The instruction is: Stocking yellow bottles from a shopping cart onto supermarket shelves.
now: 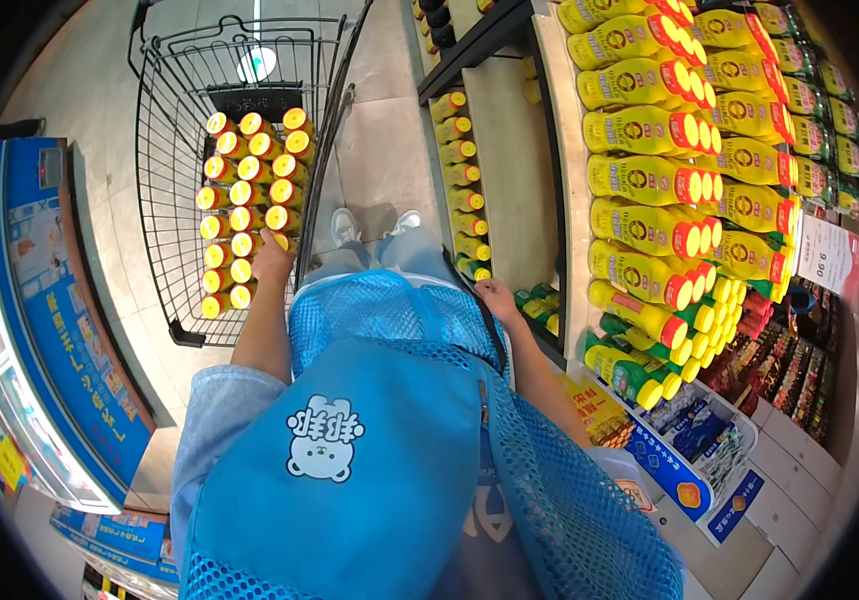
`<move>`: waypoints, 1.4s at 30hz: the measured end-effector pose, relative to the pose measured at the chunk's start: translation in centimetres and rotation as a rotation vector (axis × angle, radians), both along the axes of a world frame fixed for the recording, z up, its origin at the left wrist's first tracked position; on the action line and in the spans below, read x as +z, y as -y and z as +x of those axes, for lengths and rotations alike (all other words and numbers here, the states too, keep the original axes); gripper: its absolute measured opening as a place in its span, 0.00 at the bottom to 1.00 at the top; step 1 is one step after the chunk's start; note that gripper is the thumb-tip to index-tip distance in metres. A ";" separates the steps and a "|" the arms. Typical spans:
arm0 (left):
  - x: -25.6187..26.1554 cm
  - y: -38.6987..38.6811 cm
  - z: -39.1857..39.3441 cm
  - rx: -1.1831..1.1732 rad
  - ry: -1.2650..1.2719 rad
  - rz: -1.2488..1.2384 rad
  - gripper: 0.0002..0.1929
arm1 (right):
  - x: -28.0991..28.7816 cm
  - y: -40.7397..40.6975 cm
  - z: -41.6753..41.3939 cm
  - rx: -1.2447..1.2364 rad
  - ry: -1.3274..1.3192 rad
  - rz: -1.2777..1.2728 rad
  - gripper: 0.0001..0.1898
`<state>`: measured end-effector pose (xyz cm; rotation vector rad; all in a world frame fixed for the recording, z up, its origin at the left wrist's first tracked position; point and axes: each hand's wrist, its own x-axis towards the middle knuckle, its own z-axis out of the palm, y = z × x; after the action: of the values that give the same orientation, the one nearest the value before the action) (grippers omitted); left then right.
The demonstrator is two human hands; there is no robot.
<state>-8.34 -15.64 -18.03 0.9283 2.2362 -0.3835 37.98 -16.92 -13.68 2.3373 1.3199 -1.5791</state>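
A black wire shopping cart (pixel 163 172) stands to my left. Inside it, several upright yellow bottles (pixel 247 193) with red-and-yellow caps are packed in rows. My left hand (pixel 273 259) reaches over the cart's near side, its fingers around a capped bottle (pixel 283 241) at the end of the row nearest me. On my right, my right hand (pixel 498 300) is low beside the shelf, fingers curled. Its fingertips meet the yellow cap of a green-and-yellow bottle (pixel 472 268), the closest in a shelf row. Whether they grip it cannot be made out.
Stacked yellow bottles (pixel 643 180) fill the upper shelf at right, beside a price card (pixel 831 247). A wooden lower shelf (pixel 512 172) lies beneath. Small packets fill a display bin (pixel 711 442). Left stands a blue-panelled freezer cabinet (pixel 61 322). Tiled floor (pixel 380 142) runs between cart and shelves.
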 end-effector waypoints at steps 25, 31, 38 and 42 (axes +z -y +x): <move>13.8 1.9 -0.4 0.161 -0.062 0.641 0.30 | 0.6 -7.0 -6.9 0.031 -0.242 0.098 0.17; 21.3 -1.2 1.4 0.141 -0.125 0.836 0.27 | 4.7 -9.9 -12.3 0.112 -0.322 0.394 0.19; 25.5 -4.4 5.0 0.123 0.262 1.125 0.25 | 13.1 -12.2 -19.3 0.366 -0.390 0.719 0.30; 25.4 -6.5 7.1 0.056 0.466 1.210 0.24 | 16.2 -11.9 -20.7 0.520 -0.329 1.072 0.39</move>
<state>-1.29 -9.15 7.42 1.3124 1.9044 1.2268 17.30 -5.03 2.54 1.7300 3.1087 -1.2387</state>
